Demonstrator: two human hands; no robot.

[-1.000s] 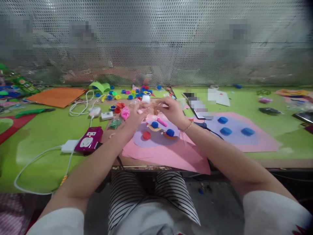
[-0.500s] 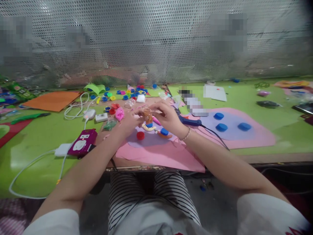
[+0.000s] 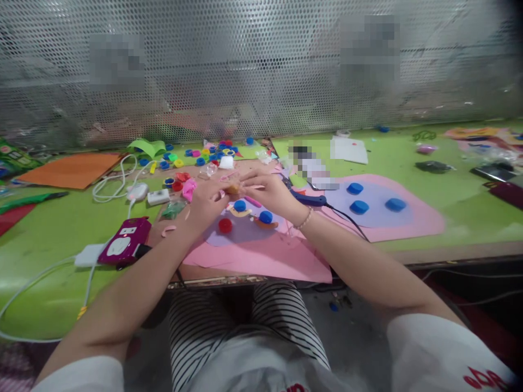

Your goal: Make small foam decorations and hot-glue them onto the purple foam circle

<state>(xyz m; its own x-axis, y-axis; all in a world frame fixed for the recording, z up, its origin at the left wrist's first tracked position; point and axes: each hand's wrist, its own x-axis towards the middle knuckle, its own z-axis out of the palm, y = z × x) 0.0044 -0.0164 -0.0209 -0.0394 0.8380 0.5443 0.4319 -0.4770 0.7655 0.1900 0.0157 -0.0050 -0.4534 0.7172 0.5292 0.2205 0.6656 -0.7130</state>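
My left hand and my right hand meet over the pink and lilac paper sheet. Between their fingertips is a small orange-brown piece, partly hidden by the fingers; its kind I cannot make out. Just below the hands, a blue bottle cap sits on a cream curved cut-out. To its right, another blue cap rests on an orange-brown cut-out. A red cap lies on the lilac part, nearer my body.
A corded blue glue gun lies beside my right hand, its cable running to the table edge. A purple power socket with white cords stands left. Several loose caps are scattered behind. Another sheet with blue caps is at right.
The orange-brown piece has moved up and away from the blue cap below it, which now shows fully. Both hands have drawn together around the piece. The whole view has shifted slightly.
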